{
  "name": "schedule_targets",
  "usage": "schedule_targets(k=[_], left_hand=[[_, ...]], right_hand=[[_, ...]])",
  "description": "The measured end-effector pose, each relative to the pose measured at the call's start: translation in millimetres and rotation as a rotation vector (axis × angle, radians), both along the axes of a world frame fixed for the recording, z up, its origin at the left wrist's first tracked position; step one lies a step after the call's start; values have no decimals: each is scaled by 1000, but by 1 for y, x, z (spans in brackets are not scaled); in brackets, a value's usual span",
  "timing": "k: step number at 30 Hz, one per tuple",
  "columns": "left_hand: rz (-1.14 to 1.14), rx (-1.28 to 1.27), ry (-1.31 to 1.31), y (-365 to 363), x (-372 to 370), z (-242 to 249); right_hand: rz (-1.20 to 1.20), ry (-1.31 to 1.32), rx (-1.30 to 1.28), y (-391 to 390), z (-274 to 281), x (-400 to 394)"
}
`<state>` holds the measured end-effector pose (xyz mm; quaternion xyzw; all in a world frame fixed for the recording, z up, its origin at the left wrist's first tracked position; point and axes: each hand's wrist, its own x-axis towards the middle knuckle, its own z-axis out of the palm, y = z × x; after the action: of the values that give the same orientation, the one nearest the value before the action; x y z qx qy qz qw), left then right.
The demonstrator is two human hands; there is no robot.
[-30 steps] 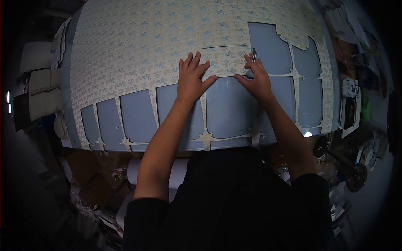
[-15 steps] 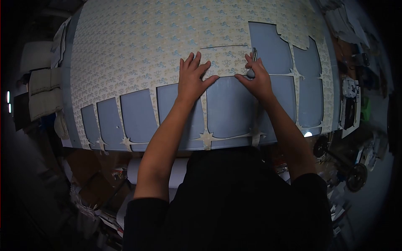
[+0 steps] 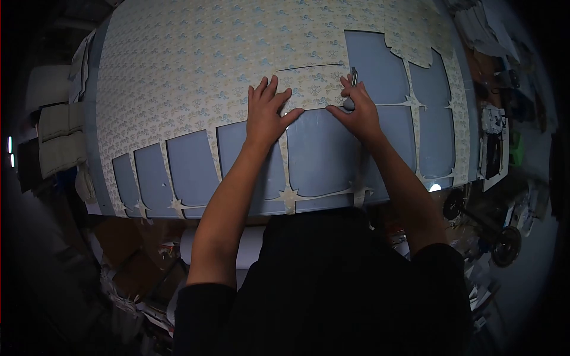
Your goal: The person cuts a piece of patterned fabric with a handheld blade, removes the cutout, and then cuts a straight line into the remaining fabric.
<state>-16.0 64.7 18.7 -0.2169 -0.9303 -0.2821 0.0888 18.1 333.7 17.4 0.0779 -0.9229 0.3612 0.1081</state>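
A large cream sheet (image 3: 190, 71) printed with small blue and yellow motifs covers the table. My left hand (image 3: 268, 115) lies on it with fingers spread, the thumb at the edge of a cut-out opening. My right hand (image 3: 361, 115) is closed around a slim metal utility knife (image 3: 354, 77), its thumb also at that edge. The knife points away from me, and a rounded grey end (image 3: 349, 104) shows by the palm. Between and beyond the hands, a thin straight slit (image 3: 309, 67) crosses the sheet.
Several cut-out openings along the near and right side show the blue-grey tabletop (image 3: 320, 151), divided by narrow strips of sheet. Stacked padded pieces (image 3: 62, 133) sit at the left. At the right are a green object (image 3: 516, 148) and dark round weights (image 3: 506, 246) on a bar.
The whole view has shifted slightly to the left. Both hands keep the same place on the sheet, with the knife still in the right hand.
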Motion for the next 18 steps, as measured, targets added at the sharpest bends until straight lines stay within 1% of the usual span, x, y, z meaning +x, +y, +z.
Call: schedule_targets(k=[2, 18], left_hand=[[-1, 0, -3, 0, 0, 1], [-2, 7, -26, 0, 0, 2]], right_hand=[[-3, -38, -20, 0, 1, 1], [17, -16, -27, -1, -1, 0]])
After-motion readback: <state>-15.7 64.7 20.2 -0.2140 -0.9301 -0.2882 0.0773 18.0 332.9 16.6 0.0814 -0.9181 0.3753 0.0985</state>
